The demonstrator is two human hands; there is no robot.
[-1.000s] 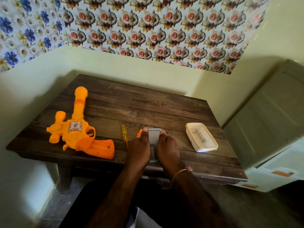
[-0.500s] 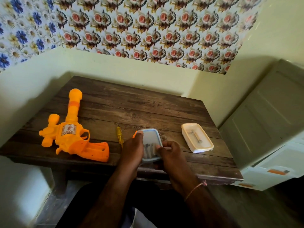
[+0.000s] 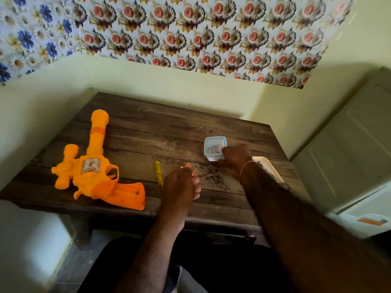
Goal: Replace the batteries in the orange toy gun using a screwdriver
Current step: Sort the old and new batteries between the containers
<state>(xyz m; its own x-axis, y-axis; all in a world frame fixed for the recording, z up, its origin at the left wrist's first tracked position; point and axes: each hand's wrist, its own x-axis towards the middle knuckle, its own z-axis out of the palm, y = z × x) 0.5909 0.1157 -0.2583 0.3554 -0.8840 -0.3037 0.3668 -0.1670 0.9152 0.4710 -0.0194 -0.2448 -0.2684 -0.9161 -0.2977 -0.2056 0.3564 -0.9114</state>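
Note:
The orange toy gun [image 3: 93, 168] lies on its side at the left of the wooden table [image 3: 169, 132], its grip showing an open slot. A yellow screwdriver [image 3: 158, 172] lies just right of it. My right hand [image 3: 237, 157] grips a small clear box with a blue rim [image 3: 214, 148] that holds batteries and stands right of the table's centre. My left hand [image 3: 179, 185] hovers near the front edge, fingers curled, over a small orange piece [image 3: 182, 167] that shows only as a sliver. I cannot tell whether the hand touches it.
A white tray [image 3: 268, 166] lies behind my right forearm, mostly hidden. Pale walls close the table's left and back sides. A grey cabinet door [image 3: 349, 149] stands to the right. My lap sits below the front edge.
My right hand carried the blue-rimmed box from the front edge to right of the table's centre. My left hand let go of it and stayed near the front edge.

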